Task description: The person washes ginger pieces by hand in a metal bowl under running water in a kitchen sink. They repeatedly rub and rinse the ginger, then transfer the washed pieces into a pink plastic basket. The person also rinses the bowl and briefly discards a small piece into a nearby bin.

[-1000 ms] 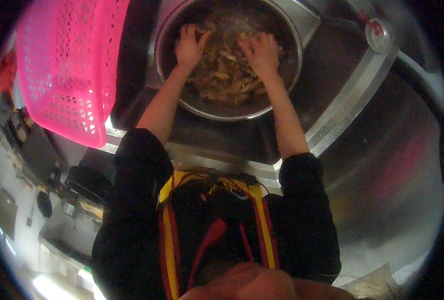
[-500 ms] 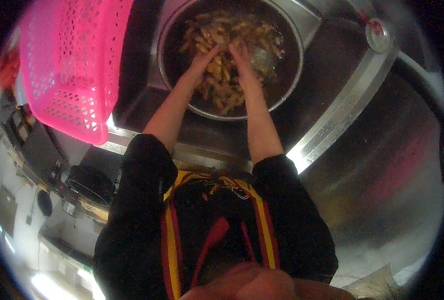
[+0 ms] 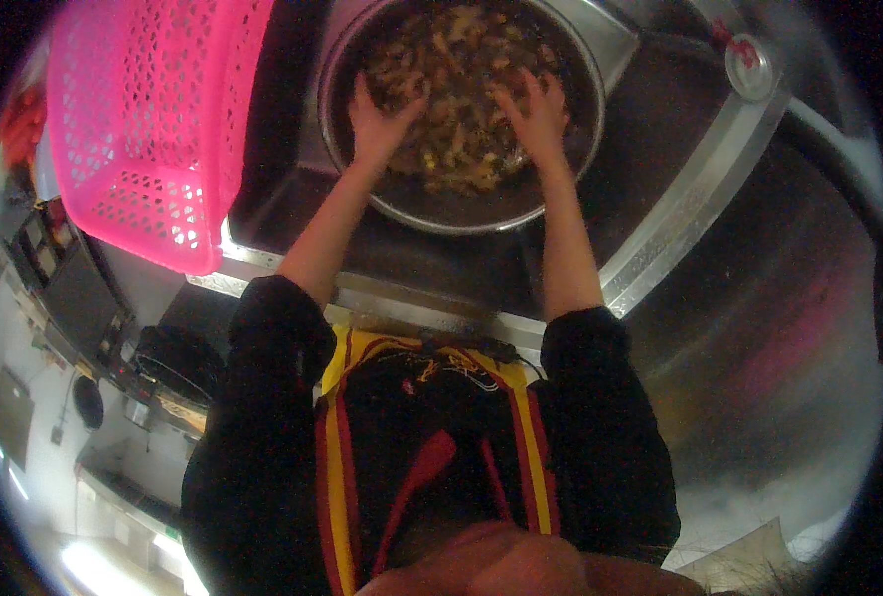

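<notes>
A round metal basin (image 3: 416, 221) stands in the sink, holding dark water and a heap of small yellowish-brown food pieces (image 3: 456, 164). The exact kind of food is too blurred to tell. At the heap's left side is my left hand (image 3: 384, 127), thumb apart and fingers spread, with the tips among the pieces. My right hand (image 3: 539, 119) is at the opposite side, also spread, its fingers reaching toward the middle of the heap. Neither hand visibly grips anything.
A bright pink perforated plastic basket (image 3: 153, 214) rests on the sink's left edge. The metal sink rim (image 3: 700, 194) curves along the right, with a small round dish (image 3: 749, 74) holding something red at its far end. A dark pan (image 3: 178, 360) lies to the lower left.
My hands were together in the middle of the heap; now they have moved apart to its left and right sides. The pieces have shifted and spread away from me in the basin.
</notes>
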`<state>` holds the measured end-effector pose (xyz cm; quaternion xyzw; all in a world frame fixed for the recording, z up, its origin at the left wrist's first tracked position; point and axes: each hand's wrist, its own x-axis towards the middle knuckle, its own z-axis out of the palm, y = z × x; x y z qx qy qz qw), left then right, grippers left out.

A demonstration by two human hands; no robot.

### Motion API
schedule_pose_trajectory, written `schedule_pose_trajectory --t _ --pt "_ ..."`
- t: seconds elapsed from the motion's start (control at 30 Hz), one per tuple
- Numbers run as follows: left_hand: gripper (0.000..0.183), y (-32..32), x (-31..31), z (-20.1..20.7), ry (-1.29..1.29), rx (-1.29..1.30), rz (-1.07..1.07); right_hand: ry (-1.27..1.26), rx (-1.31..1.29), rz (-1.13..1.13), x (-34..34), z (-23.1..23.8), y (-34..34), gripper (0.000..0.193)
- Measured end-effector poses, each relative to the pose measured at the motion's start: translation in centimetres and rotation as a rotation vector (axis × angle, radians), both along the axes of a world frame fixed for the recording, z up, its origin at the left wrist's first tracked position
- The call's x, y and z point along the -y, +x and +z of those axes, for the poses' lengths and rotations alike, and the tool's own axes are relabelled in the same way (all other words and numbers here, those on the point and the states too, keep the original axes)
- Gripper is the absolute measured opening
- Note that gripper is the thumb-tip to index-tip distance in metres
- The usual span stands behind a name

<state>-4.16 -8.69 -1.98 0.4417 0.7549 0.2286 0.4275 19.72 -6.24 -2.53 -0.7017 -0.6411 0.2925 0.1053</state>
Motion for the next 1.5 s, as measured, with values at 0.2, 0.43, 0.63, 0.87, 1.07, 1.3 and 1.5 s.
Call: schedule_pose_trajectory --t 0.2,0.43,0.63,0.87,1.07,1.3,1.5 --pt "0.084 3.0 2.7 1.2 -0.315 0.465 0.383 -0.21 -0.439 -0.592 8.1 -6.9 -2.1 0.069" --pt "0.076 4.4 2.2 -0.2 -0.254 0.698 0.27 -0.367 -0.675 -0.55 6.6 -7.5 -5.8 0.059" --pt "0.058 3.3 -0.9 0.6 -0.179 0.047 0.05 -0.32 -0.299 -0.268 -0.5 -0.5 -5.6 0.049" --pt "0.067 1.7 -2.8 1.4 0.236 -0.348 -0.036 0.354 0.006 0.241 -7.5 -2.6 -1.9 0.056" --pt "0.08 1.1 -4.5 -3.0 0.069 0.339 0.187 -0.307 -0.851 -0.278 -4.5 -6.1 -6.7 0.067" --pt "0.064 1.6 -4.1 -1.5 -0.202 0.399 0.309 -0.526 -0.628 -0.193 -1.2 1.2 -5.7 0.063" --pt "0.064 -0.3 -2.5 0.2 -0.032 -0.287 -0.227 0.046 0.071 0.247 -1.8 3.2 0.1 0.058"
